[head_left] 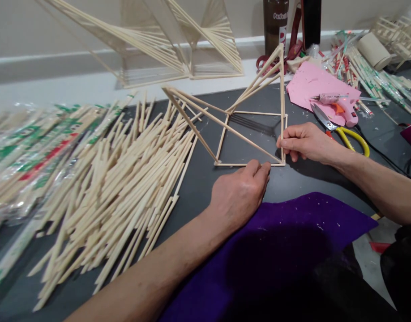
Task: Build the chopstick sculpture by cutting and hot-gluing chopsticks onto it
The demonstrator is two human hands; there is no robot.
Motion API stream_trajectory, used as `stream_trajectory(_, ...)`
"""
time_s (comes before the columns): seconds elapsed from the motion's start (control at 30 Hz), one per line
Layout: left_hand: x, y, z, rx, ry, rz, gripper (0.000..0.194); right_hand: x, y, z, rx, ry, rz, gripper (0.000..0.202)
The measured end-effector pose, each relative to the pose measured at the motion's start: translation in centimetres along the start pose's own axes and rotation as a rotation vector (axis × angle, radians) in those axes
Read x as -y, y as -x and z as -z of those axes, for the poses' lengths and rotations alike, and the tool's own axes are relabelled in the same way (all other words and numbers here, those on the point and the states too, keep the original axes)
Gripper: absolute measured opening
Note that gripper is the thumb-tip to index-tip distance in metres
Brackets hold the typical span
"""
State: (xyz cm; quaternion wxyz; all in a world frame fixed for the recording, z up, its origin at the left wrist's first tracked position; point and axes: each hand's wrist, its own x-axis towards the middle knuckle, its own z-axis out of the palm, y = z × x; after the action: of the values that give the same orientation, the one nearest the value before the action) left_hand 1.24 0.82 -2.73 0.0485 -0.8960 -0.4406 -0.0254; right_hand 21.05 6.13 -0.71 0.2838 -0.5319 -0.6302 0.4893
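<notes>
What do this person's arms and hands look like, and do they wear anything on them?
The left hand and right hand are bare: no gloves, and no ring or watch shows, though some fingers are partly hidden. The left forearm and right forearm show no sleeve, band or cable.

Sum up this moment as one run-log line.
Left hand: touching front of pale wooden-stick frame; Right hand: pinching frame's right side; Left of frame: loose pale wooden sticks; Beyond right hand: yellow-handled metal scissors
</notes>
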Motion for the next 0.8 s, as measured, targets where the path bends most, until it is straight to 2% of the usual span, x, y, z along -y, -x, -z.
stream_trajectory(0.8,-0.01,-0.09,-0.1,-0.003,-0.032,-0.004,0.033,-0.72,-0.5,0.2,0.056,0.112,0.085,0.02)
